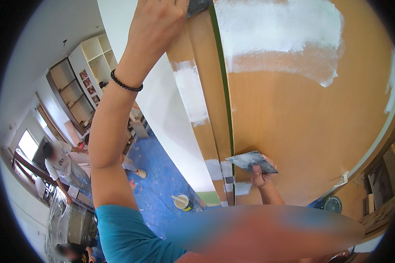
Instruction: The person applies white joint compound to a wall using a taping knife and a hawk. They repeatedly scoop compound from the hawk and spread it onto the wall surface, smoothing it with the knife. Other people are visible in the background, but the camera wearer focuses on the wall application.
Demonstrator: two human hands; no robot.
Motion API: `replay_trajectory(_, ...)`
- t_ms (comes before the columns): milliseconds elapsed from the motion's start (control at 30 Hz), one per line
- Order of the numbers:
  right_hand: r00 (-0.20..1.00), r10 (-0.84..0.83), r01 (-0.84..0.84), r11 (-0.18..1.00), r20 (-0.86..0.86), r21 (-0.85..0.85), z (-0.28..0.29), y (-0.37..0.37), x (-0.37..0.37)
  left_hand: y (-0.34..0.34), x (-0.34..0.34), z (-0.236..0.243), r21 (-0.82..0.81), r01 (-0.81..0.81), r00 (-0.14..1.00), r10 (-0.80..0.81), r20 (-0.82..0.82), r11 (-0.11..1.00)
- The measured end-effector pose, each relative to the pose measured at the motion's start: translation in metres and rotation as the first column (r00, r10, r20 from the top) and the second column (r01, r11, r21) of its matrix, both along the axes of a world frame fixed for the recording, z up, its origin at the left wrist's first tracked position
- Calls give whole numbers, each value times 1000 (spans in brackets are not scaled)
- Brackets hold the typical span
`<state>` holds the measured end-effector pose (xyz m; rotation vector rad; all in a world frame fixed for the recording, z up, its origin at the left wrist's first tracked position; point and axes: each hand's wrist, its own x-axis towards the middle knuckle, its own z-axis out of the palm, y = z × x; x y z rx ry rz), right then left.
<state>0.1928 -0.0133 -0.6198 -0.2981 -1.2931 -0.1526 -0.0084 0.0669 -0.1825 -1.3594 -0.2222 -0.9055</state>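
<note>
My left hand is raised high at the top edge, its fingers closed on a dark flat scraper. Part of that hand and tool is cut off by the frame. Lower down, my right hand grips a grey metal scraper plate with smears on it, the thumb pressed on its face. A wooden panel stands before me, with a broad white filler patch near its top. Along its left runs a narrow wood strip with white filler patches, beside a dark green gap.
An open bucket with something pale in it stands on the blue covered floor. A dark-lidded container is at lower right. Farther left, a person leans over a plastic-wrapped object; another person is at the bottom. Shelving stands behind.
</note>
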Motion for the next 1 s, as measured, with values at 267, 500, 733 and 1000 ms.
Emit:
replay_trajectory(267, 997, -31, 35, 997, 65, -63, 8, -6, 1, 3, 0, -7, 106, 81, 997, -82, 3, 991)
replay_trajectory(500, 989, -116, 121, 991, 93, -54, 13, -8, 1, -4, -8, -20, 61, 98, 994, -101, 42, 993)
replay_trajectory(733, 997, -44, 40, 997, -58, -67, 5, -4, -7, 1, -16, -36, 28, 514, 819, -500, 281, 858)
replay_trajectory(1000, 988, 59, -90, 972, -146, -218, 12, -16, -11, -25, 21, -46, -155, 871, 474, -715, 514, 466)
